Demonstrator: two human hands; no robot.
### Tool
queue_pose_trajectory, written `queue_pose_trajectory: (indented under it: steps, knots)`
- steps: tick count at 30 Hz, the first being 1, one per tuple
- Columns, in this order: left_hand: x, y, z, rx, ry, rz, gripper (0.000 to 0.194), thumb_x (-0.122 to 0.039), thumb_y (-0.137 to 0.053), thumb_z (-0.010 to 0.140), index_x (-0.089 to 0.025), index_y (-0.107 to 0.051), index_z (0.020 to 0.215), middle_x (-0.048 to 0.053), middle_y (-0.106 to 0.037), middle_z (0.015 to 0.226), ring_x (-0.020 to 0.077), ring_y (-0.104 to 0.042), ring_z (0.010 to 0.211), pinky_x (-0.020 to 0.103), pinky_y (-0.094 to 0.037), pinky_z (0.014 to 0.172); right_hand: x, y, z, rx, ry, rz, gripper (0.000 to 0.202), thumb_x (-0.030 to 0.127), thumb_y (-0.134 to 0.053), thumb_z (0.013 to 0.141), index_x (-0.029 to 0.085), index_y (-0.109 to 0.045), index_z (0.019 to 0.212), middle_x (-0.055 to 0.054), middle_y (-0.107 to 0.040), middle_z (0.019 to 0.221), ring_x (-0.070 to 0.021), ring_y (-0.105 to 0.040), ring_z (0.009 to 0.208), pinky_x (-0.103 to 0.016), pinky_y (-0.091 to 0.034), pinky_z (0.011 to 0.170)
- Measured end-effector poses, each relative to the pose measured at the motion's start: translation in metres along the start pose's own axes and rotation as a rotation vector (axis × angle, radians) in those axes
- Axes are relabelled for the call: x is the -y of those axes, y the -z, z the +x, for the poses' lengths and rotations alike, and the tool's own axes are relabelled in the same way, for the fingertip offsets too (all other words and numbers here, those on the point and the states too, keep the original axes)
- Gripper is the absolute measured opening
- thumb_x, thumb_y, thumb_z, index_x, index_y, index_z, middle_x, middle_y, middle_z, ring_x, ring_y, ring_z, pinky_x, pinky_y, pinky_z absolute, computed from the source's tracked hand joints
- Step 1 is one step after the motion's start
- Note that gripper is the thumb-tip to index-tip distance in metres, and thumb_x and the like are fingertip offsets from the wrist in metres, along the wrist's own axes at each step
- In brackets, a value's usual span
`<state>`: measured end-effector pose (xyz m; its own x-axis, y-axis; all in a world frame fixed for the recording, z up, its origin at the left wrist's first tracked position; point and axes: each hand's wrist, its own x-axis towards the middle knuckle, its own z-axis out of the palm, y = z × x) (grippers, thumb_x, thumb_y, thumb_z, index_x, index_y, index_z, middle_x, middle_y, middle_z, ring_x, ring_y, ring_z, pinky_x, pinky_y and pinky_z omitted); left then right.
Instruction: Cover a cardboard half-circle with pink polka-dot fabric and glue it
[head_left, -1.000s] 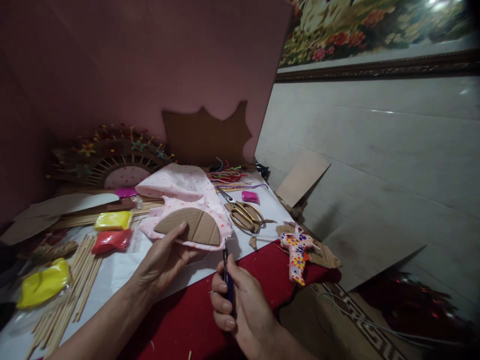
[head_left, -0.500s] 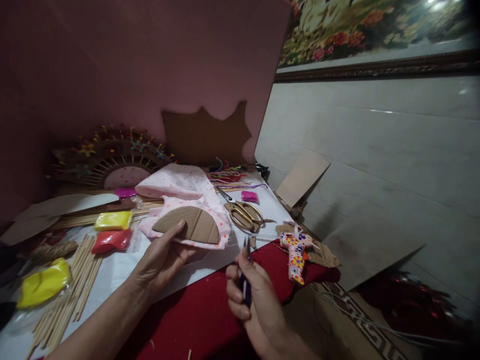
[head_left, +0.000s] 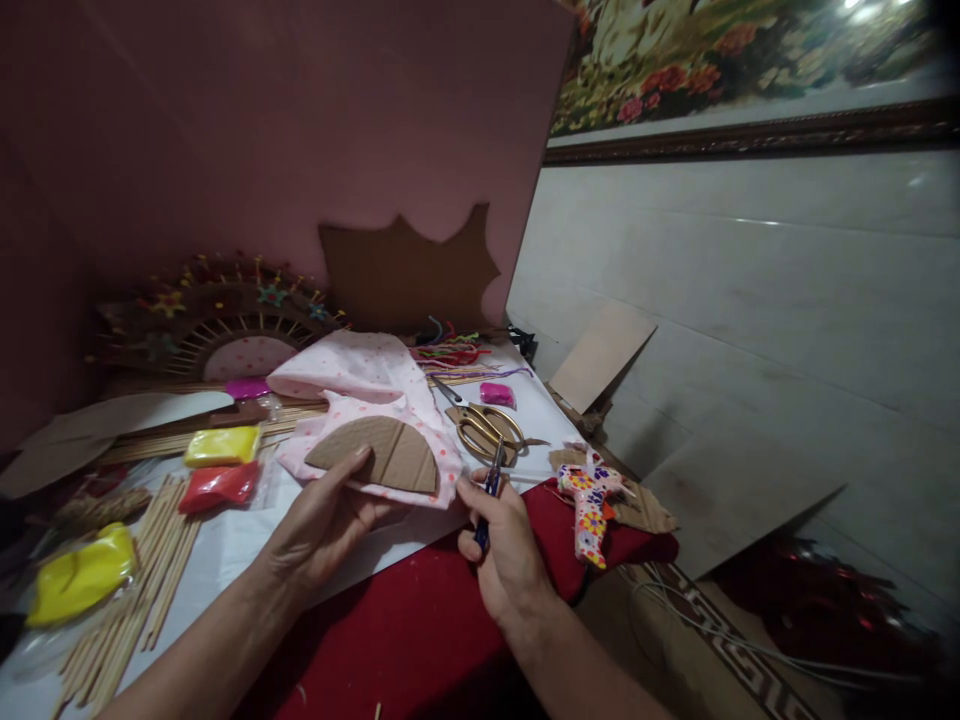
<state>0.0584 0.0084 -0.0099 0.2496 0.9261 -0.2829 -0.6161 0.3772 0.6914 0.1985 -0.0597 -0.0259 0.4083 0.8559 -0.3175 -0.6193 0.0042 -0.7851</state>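
Observation:
My left hand (head_left: 330,520) pinches a half-round piece of corrugated cardboard (head_left: 394,450) with the thumb on top and the fingers underneath. Between the cardboard and those fingers lies pink fabric with red dots (head_left: 450,472), its margin showing around the curve. My right hand (head_left: 499,530) grips small dark blue thread snips (head_left: 489,495), points upward, in its palm. Its thumb and forefinger reach the right edge of the fabric; whether they pinch it I cannot tell. More of the same fabric (head_left: 352,365) lies loose behind the cardboard.
Gold-handled scissors (head_left: 491,428) lie behind my right hand. Wooden sticks (head_left: 154,560) and yellow (head_left: 223,446) and red (head_left: 217,487) clay packets are at left. A flowered fabric figure (head_left: 591,510) rests near the right table edge. A decorated cardboard arch (head_left: 232,300) stands behind.
My right hand has come up to the fabric's right edge, and the snips have tilted in it. My left hand keeps its hold on the cardboard and fabric.

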Motion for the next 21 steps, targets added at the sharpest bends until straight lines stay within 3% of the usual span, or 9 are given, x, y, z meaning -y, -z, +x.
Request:
queue_pose_trajectory:
  steps: [3, 7, 10, 14, 18, 21]
  knots:
    - [0.000, -0.001, -0.001, 0.010, 0.015, 0.005, 0.040, -0.005, -0.050, 0.083, -0.015, -0.053, 0.121, 0.015, -0.069, 0.099, 0.0317, -0.068, 0.090, 0.058, -0.053, 0.078, 0.004, -0.003, 0.004, -0.003, -0.044, 0.005, 0.038, 0.030, -0.077, 0.057, 0.019, -0.049, 0.080, 0.006, -0.049, 0.067, -0.0042, -0.038, 0.047, -0.013, -0.018, 0.032]
    - [0.000, 0.000, 0.000, 0.013, 0.013, -0.004, 0.041, -0.003, -0.050, 0.083, -0.015, -0.053, 0.122, 0.014, -0.069, 0.101, 0.0309, -0.068, 0.089, 0.057, -0.053, 0.078, 0.005, -0.008, 0.014, -0.008, 0.039, 0.066, 0.045, 0.017, -0.080, 0.047, 0.020, -0.045, 0.075, 0.007, -0.048, 0.068, -0.0032, -0.037, 0.047, -0.013, -0.018, 0.033]
    - [0.000, 0.001, 0.001, -0.009, 0.010, -0.034, 0.040, -0.003, -0.049, 0.083, -0.015, -0.054, 0.121, 0.014, -0.069, 0.101, 0.0306, -0.068, 0.089, 0.056, -0.054, 0.078, 0.007, -0.005, 0.011, 0.015, 0.054, 0.074, 0.044, 0.027, -0.082, 0.053, 0.020, -0.048, 0.080, 0.006, -0.049, 0.070, -0.0036, -0.039, 0.050, -0.013, -0.021, 0.034]
    - [-0.002, 0.001, 0.002, -0.008, 0.000, -0.070, 0.039, -0.002, -0.050, 0.082, -0.015, -0.056, 0.118, 0.015, -0.068, 0.104, 0.0312, -0.068, 0.091, 0.056, -0.054, 0.078, 0.008, 0.007, -0.017, 0.092, -0.182, 0.093, 0.044, 0.059, -0.063, 0.072, 0.020, -0.050, 0.087, 0.003, -0.051, 0.066, -0.0060, -0.044, 0.048, -0.013, -0.019, 0.033]
    - [-0.002, -0.001, 0.001, -0.010, -0.019, -0.078, 0.039, -0.001, -0.050, 0.082, -0.016, -0.057, 0.118, 0.015, -0.067, 0.109, 0.0319, -0.067, 0.094, 0.056, -0.055, 0.077, 0.002, 0.019, -0.050, 0.219, -0.510, 0.104, 0.040, 0.060, -0.050, 0.082, 0.021, -0.047, 0.086, 0.006, -0.047, 0.055, -0.0037, -0.034, 0.036, -0.013, -0.017, 0.031]
    - [-0.002, -0.001, 0.002, -0.030, -0.022, -0.060, 0.041, -0.002, -0.050, 0.082, -0.016, -0.055, 0.120, 0.015, -0.067, 0.109, 0.0319, -0.066, 0.095, 0.056, -0.054, 0.078, -0.006, 0.023, -0.060, 0.340, -0.615, 0.091, 0.043, 0.064, -0.046, 0.082, 0.021, -0.046, 0.085, 0.005, -0.052, 0.056, -0.0044, -0.038, 0.035, -0.014, -0.021, 0.031]
